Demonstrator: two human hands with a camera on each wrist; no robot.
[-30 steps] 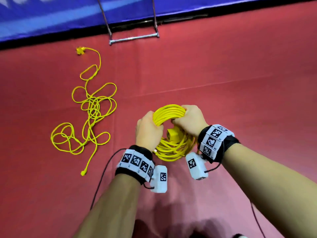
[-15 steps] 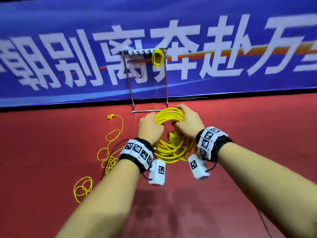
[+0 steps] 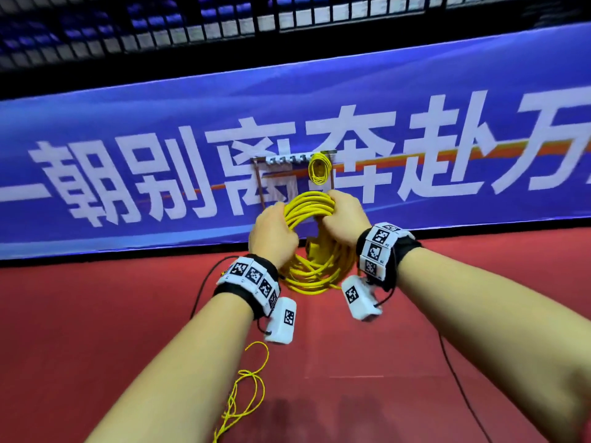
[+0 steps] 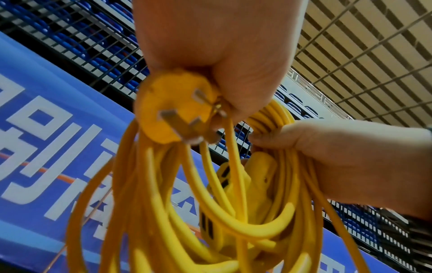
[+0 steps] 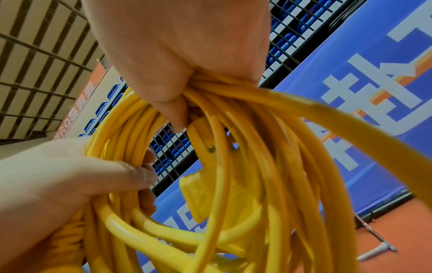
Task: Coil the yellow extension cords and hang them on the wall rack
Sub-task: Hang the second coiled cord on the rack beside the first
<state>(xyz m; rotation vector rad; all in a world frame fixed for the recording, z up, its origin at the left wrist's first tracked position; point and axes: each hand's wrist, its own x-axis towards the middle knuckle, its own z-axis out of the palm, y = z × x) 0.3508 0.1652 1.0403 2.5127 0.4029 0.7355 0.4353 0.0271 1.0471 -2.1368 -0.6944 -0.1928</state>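
Both hands, left point(image 3: 273, 233) and right point(image 3: 345, 215), fingers wrapped round coil point(image 3: 315, 251) top, raised before rack point(image 3: 297, 161). Looks floppy, fairly heavy; best gripped gathering all loops, plug point(image 4: 174, 109) pinned.

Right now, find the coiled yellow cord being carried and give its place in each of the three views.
Head: coiled cord at centre, held between left hand and right hand, below the rack.
Left wrist: fills the lower middle, its plug under the left hand.
Right wrist: fills centre and bottom.
Shared landmark: the blue banner with white characters.
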